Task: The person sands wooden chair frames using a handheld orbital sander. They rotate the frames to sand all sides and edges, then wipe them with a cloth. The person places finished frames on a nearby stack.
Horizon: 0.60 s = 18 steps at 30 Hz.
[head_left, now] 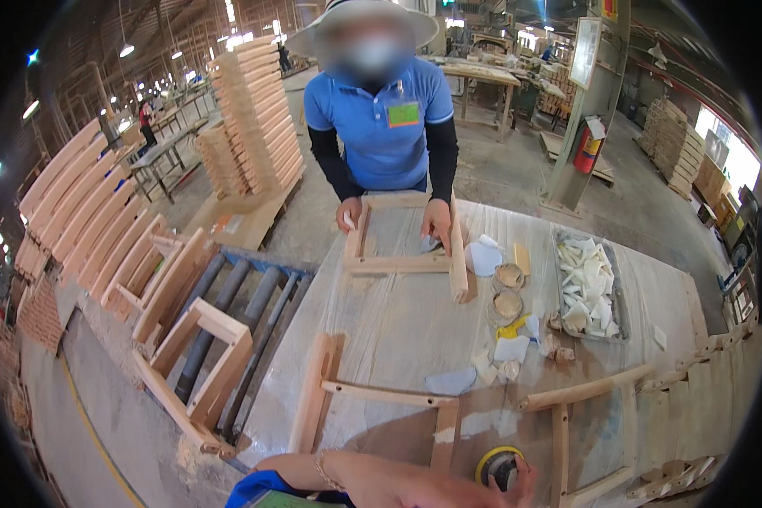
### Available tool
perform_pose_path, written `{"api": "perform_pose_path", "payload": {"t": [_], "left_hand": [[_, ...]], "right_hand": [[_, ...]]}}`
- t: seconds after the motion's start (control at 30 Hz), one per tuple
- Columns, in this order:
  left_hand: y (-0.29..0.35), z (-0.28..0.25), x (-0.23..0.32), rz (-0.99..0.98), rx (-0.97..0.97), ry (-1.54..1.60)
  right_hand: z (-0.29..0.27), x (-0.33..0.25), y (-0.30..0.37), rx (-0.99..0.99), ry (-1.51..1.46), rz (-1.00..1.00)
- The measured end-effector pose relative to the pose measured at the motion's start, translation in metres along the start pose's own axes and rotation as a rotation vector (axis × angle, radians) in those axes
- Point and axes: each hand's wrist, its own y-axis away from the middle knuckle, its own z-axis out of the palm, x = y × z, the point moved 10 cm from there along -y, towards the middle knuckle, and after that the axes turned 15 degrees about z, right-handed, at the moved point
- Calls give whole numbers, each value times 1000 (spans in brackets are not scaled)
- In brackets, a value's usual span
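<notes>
At the lower edge my right hand (523,484) curls its fingers round a round black sander with a yellow rim (499,466), beside a wooden frame part. A bare forearm with a bracelet (334,472) crosses from the lower left; my left hand cannot be made out there, and its fingers are hidden. Nearest to the arm lies a pale wooden frame (381,391) on the plastic-covered table (292,381). Further right lies another wooden frame (584,394). Across the table a co-worker's hands (437,222) rest on a third wooden frame (398,265).
White scraps fill a tray (622,317) at the right. Round tubs (507,306), sanding sheets (451,382) and a yellow tool (512,328) lie mid-table. Left stands a roller conveyor (237,275) with frames; wooden stacks (258,127) rise behind. A co-worker (379,127) stands opposite.
</notes>
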Motion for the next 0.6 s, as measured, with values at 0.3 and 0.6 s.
{"api": "perform_pose_path", "payload": {"t": [0.3,0.6], "left_hand": [[19,13,-24,43,-100,182],[43,-41,-48,-217,224,288]], "right_hand": [[-15,-1,13,-56,35,148],[-2,20,5,127,-74,-16]]}}
